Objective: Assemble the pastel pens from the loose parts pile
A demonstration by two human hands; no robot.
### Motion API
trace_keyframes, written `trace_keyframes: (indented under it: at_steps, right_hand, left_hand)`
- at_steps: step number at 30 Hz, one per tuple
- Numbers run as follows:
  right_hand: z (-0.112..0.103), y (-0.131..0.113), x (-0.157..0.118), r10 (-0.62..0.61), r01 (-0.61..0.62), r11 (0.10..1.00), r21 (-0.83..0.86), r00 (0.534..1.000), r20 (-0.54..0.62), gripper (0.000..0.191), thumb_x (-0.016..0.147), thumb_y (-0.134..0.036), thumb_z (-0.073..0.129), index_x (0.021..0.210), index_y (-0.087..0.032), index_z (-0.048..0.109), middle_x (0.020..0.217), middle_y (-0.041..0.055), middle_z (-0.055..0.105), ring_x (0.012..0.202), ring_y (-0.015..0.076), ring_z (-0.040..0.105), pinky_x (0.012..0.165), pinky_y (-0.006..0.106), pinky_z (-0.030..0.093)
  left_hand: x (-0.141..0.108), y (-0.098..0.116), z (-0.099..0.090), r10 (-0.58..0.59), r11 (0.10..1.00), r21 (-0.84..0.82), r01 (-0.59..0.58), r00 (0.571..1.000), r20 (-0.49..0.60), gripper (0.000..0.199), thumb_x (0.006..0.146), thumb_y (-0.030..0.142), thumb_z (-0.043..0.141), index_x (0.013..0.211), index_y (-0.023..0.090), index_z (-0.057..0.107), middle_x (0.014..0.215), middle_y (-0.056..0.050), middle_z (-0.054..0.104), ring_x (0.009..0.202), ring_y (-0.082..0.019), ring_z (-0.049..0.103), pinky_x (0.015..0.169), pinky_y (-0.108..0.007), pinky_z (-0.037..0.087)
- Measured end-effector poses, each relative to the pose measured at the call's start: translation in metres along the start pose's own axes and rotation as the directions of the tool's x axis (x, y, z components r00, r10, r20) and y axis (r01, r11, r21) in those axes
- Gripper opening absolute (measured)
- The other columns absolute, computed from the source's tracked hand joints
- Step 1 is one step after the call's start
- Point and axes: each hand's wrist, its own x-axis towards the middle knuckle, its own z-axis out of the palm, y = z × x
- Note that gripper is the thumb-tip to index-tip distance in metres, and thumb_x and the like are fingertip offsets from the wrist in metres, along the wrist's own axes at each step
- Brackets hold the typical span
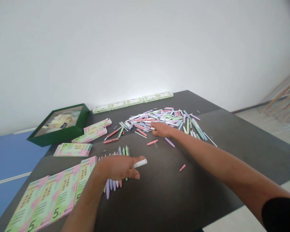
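My left hand (119, 167) is closed on a white pen part (140, 163), gripped between thumb and fingers above the dark table. Partly hidden beneath this hand lies a row of pastel pens (107, 189) side by side. My right hand (161, 130) reaches to the near edge of a loose pile of pen parts (169, 116) in pink, purple, green, blue and white. Its fingers are closed at a small white piece, whose exact kind I cannot make out. Close to it lie a pink pen barrel (152, 142) and a purple one (169, 142).
Flat printed cartons (60, 193) overlap at the left front, with more cartons (73, 149) behind. A green box (80, 124) holding plastic packets stands at the back left. Several pale boxes (135, 101) line the wall. A small pink piece (182, 167) lies on the dark table (164, 199).
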Motion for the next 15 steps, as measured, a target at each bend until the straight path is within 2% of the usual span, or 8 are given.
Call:
trace_keyframes:
  at_steps: [3,8,12,15]
  right_hand:
    - [0.005,0.001,-0.005,0.014,-0.012,0.999,0.053,0.999,-0.036,0.017,0.079,-0.021,0.043,0.093,-0.014,0.048,0.089,0.0081,0.057,0.072,0.0168,0.048,0.058,0.025,0.03]
    - [0.002,0.012,-0.01,0.021,-0.015,0.991,0.132,0.999,-0.04,0.014,0.08,-0.023,0.044,0.091,-0.014,0.049,0.086,0.0061,0.056,0.072,0.0159,0.048,0.061,0.024,0.031]
    - [-0.014,0.022,-0.023,0.025,-0.016,0.984,0.175,0.999,-0.046,0.021,0.083,-0.02,0.04,0.102,-0.013,0.048,0.094,0.0075,0.057,0.077,0.0161,0.05,0.065,0.024,0.035]
    - [-0.015,0.01,-0.045,0.006,-0.001,0.982,0.191,1.0,-0.028,0.028,0.083,-0.018,0.041,0.111,-0.016,0.045,0.1,0.0066,0.058,0.082,0.0163,0.052,0.069,0.025,0.037]
  left_hand:
    - [0.0,0.001,-0.001,-0.012,1.0,-0.005,0.013,0.998,0.057,0.064,0.082,0.04,0.047,0.139,0.021,0.026,0.091,-0.005,0.069,0.078,-0.022,0.062,0.067,-0.026,0.043]
    - [0.0,0.0,0.0,-0.017,0.999,-0.029,0.019,0.998,0.054,0.065,0.081,0.041,0.047,0.139,0.021,0.026,0.091,-0.005,0.069,0.075,-0.021,0.062,0.066,-0.026,0.044]
    - [-0.002,0.002,0.002,-0.013,0.999,-0.042,0.014,0.999,0.041,0.061,0.08,0.041,0.047,0.136,0.021,0.033,0.088,-0.005,0.068,0.069,-0.02,0.063,0.065,-0.026,0.043]
    - [-0.003,0.005,0.002,-0.034,0.999,-0.003,0.034,0.999,0.033,0.058,0.08,0.042,0.045,0.134,0.023,0.036,0.083,-0.004,0.068,0.069,-0.021,0.062,0.066,-0.029,0.044]
